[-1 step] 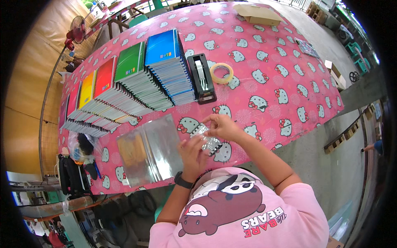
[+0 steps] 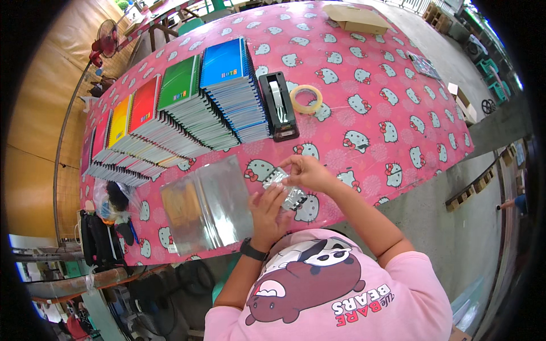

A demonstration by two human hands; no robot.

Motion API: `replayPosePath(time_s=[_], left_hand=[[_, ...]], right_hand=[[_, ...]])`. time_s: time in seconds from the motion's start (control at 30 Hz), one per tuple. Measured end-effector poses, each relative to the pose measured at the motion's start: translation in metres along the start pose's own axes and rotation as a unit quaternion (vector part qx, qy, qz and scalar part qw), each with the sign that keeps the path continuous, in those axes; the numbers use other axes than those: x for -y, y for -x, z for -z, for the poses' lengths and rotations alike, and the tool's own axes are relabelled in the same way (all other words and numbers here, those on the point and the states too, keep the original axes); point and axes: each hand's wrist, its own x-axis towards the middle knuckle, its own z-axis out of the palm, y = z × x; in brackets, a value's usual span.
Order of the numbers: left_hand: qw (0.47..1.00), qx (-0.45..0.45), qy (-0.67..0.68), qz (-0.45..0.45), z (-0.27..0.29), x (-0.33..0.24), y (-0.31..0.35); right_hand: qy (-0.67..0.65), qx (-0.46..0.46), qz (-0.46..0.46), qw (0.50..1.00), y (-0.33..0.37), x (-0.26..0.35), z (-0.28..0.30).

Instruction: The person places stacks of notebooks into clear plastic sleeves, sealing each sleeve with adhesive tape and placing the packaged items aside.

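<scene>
A small clear plastic packet (image 2: pixel 291 196) with a shiny surface and black markings along its edges is between my hands, over the table's near edge. My right hand (image 2: pixel 309 172) pinches its upper edge with thumb and fingers. The fingers of my left hand (image 2: pixel 268 211) lie stretched across the packet's left side, the thumb apart from it. What the packet contains is too small to make out. Left of my left hand, a stack of large clear plastic sleeves (image 2: pixel 219 199) lies flat, with a brownish patch (image 2: pixel 181 203) showing at its left part.
Stacks of spiral notebooks with blue (image 2: pixel 223 63), green (image 2: pixel 179 82), red (image 2: pixel 144 103) and yellow (image 2: pixel 120 119) covers fill the far left. Beside them are a black tape dispenser (image 2: pixel 278 108) and a tape roll (image 2: pixel 306 99). A cardboard box (image 2: pixel 357 20) lies at the far edge; a bagged bundle (image 2: pixel 118 199) sits near left.
The fingers of my left hand have come down further onto the packet, which has shifted slightly. My right hand keeps its pinch almost in place.
</scene>
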Motion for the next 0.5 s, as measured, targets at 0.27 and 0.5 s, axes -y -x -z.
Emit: replayPosePath(time_s=[0.27, 0.5], left_hand=[[0.996, 0.081, -0.042, 0.012, 0.004, -0.005, 0.002], [0.994, 0.091, -0.060, 0.013, 0.004, -0.006, -0.001]], right_hand=[[-0.049, -0.236, 0.154, 0.958, -0.059, -0.031, 0.035], [0.097, -0.356, 0.021, 0.929, -0.117, -0.018, 0.030]])
